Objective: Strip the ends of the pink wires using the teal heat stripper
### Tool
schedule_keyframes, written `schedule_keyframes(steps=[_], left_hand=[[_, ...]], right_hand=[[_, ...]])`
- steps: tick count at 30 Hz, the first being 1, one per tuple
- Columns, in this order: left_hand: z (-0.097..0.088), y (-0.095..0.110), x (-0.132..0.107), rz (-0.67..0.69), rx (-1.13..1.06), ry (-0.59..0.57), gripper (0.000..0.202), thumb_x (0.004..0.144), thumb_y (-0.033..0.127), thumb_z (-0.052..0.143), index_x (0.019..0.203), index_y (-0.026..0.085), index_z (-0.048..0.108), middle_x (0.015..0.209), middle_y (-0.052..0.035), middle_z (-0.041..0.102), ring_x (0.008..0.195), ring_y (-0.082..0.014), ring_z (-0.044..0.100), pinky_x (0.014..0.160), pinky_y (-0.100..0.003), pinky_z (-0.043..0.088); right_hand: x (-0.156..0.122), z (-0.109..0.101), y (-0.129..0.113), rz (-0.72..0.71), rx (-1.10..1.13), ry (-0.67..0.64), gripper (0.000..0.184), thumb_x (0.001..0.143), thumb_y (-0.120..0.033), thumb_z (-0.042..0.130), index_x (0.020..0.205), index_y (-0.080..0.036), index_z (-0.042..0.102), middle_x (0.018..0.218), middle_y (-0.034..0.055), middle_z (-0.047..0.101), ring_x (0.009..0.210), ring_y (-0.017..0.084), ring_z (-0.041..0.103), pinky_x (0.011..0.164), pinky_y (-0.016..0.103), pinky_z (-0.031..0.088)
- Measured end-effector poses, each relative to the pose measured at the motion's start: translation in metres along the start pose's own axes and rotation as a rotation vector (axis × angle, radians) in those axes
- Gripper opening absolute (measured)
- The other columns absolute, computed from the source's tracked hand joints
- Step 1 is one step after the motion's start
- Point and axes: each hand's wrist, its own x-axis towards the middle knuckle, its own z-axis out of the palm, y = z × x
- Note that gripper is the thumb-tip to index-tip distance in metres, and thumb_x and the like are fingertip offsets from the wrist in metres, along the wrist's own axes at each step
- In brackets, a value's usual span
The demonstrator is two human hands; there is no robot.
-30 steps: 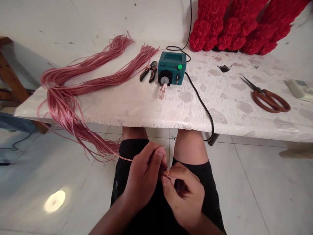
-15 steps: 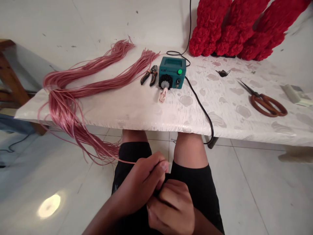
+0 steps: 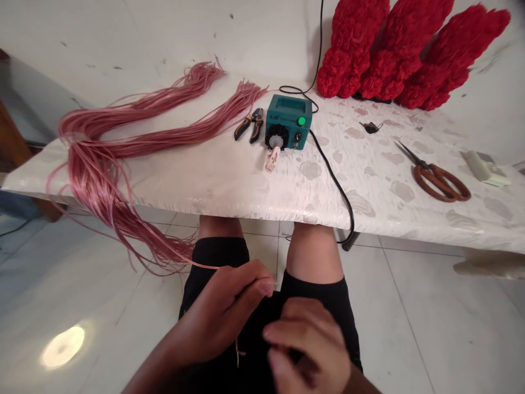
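Note:
A pink cord runs from the loose bundle into my left hand, which is closed with thumb and forefinger pinched on it above my lap. Below that hand a short cord end dangles against the black shorts. My right hand is apart from the left, to its lower right. Its fingers are bent and slightly blurred, with a gap between thumb and forefinger and nothing visible in it. The bundle of pink cords lies on the table's left part and hangs over its front edge.
On the patterned tablecloth stands a small green machine with a black cable. Black-and-orange pliers lie beside it. Brown-handled scissors lie to the right. Red artificial flowers stand against the wall.
My right hand has moved away from the left, to the right, and its thumb and forefinger have parted. A dangling cord end now shows beneath my left hand. The view has shifted slightly.

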Motion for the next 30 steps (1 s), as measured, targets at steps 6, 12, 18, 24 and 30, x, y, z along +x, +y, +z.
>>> schedule_keyframes(steps=[6,12,18,24,30], left_hand=[[0.003,0.0,-0.003,-0.026,-0.094,-0.045,0.028,0.105,0.028,0.04,0.082,0.02,0.054,0.064,0.0078,0.041,0.055,-0.0082,0.038,0.051,-0.019,0.033],[0.008,-0.003,-0.004,-0.054,-0.102,-0.033,0.034,0.105,0.03,0.04,0.072,0.021,0.045,0.06,0.0081,0.038,0.053,-0.0088,0.034,0.05,-0.021,0.028],[0.007,-0.001,-0.004,-0.042,-0.087,-0.01,0.029,0.103,0.026,0.043,0.076,0.02,0.052,0.061,0.0084,0.041,0.053,-0.0076,0.037,0.051,-0.019,0.031],[0.01,0.002,-0.005,-0.086,-0.184,-0.017,0.026,0.104,0.027,0.042,0.081,0.02,0.053,0.061,0.0095,0.04,0.052,-0.007,0.035,0.048,-0.018,0.031],[0.01,0.003,-0.007,-0.054,-0.118,-0.027,0.026,0.106,0.025,0.036,0.084,0.022,0.049,0.067,0.0085,0.041,0.057,-0.0078,0.038,0.053,-0.02,0.035]], right_hand=[[0.042,-0.039,0.004,0.124,0.137,-0.138,0.028,0.088,-0.009,0.059,0.112,-0.019,0.068,0.067,-0.0024,0.059,0.06,0.013,0.057,0.056,0.027,0.049],[0.055,-0.038,0.005,0.029,-0.016,-0.296,0.016,0.091,-0.015,0.067,0.106,-0.014,0.07,0.07,-0.0011,0.059,0.06,0.011,0.056,0.053,0.025,0.046],[0.055,-0.041,0.001,-0.03,-0.122,-0.347,0.007,0.096,-0.01,0.061,0.096,-0.013,0.067,0.074,0.0008,0.063,0.06,0.01,0.052,0.055,0.027,0.042],[0.064,-0.046,0.001,-0.033,-0.179,-0.504,0.014,0.1,-0.012,0.052,0.092,-0.013,0.064,0.074,0.0013,0.06,0.063,0.011,0.05,0.057,0.028,0.04],[0.068,-0.049,0.002,-0.002,-0.135,-0.547,0.012,0.099,-0.011,0.052,0.091,-0.015,0.061,0.078,0.0014,0.062,0.066,0.012,0.053,0.06,0.028,0.041]])
